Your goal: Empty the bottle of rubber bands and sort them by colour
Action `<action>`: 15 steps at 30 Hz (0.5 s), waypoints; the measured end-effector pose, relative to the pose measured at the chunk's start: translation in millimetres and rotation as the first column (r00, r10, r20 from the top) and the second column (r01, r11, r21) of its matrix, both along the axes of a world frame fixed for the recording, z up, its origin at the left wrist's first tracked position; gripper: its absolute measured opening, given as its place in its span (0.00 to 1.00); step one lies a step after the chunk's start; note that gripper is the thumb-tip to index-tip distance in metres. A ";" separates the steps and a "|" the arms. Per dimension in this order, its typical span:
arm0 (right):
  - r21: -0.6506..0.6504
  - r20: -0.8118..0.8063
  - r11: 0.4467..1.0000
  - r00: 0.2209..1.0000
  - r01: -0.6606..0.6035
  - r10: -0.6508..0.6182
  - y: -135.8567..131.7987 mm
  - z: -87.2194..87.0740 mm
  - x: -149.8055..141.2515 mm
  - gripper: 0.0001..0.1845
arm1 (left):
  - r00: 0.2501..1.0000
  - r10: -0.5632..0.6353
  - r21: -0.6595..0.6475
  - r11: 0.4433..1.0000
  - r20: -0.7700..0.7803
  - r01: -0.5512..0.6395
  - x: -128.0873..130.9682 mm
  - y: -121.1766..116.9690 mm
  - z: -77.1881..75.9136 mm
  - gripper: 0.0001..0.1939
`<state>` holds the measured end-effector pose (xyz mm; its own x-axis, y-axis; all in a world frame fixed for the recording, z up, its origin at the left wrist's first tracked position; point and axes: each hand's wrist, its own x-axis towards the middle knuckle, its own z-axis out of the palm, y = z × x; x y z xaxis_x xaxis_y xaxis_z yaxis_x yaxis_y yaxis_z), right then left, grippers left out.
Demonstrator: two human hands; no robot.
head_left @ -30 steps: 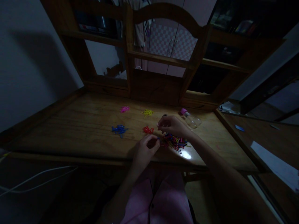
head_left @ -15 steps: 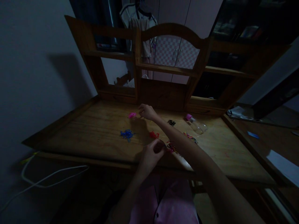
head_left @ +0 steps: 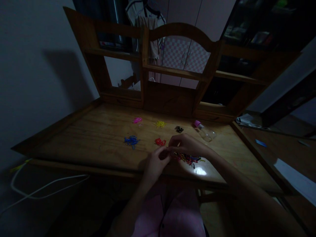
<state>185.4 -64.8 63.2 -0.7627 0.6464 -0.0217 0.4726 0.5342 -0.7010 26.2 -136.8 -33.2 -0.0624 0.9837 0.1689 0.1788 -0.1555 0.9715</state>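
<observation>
My left hand (head_left: 156, 161) is closed in a pinch just in front of the red rubber bands (head_left: 160, 142). Its fingertips meet those of my right hand (head_left: 184, 144), also pinched, at the edge of a mixed-colour heap of rubber bands (head_left: 189, 159). Whatever is between the fingers is too small and dark to make out. The right hand and forearm cover part of that heap. Separate little piles lie around: blue bands (head_left: 131, 141) to the left, pink bands (head_left: 137, 120) and yellow bands (head_left: 160, 124) farther back, and black bands (head_left: 179, 129) beyond the right hand.
A clear bottle with a pink cap (head_left: 206, 133) lies on its side at the back right of the wooden desk (head_left: 98, 131). Shelving (head_left: 172, 74) rises along the rear edge. A white cable (head_left: 56, 184) hangs at the front left; paper (head_left: 293, 177) lies at far right.
My right hand has come back from beside the pink pile to my left hand's fingertips. The yellow pile is now uncovered, and a single pink band lies just apart from the pink pile.
</observation>
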 end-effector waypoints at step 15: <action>-0.207 -0.264 0.958 0.932 0.196 -0.248 11.4 -11.7 -2.4 0.10 | 0.999 0.035 0.015 0.999 -0.025 -0.035 2.5 -2.9 7.4 0.06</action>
